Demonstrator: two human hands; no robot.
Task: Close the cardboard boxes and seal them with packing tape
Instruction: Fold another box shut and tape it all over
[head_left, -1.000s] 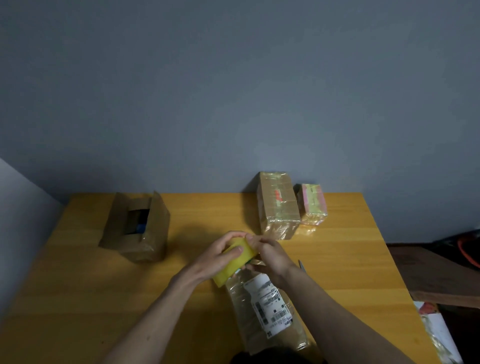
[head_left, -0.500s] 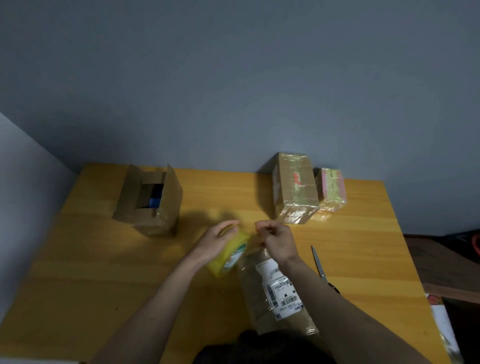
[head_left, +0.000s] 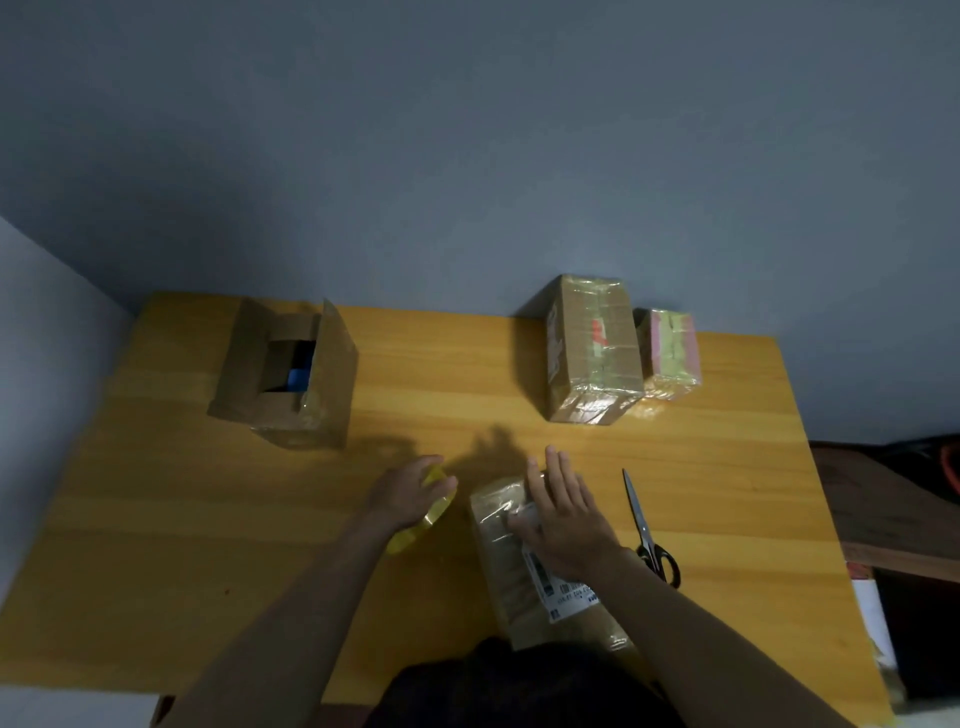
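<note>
So far two boxes (head_left: 592, 348) at back look taped, near box (head_left: 506, 551) under flat, unclenched right hand (head_left: 563, 517) w/ tape partly on, left hand (head_left: 408, 493) holding roll (head_left: 423, 519), open box (head_left: 288, 374) at left still unsealed.

Left hand (head_left: 410, 499) curled in a grip; right hand (head_left: 563, 519) flat, fingers straight.

Wooden table (head_left: 467, 415), open box (head_left: 283, 374), three taped boxes (head_left: 592, 353), scissors (head_left: 647, 525)
</note>
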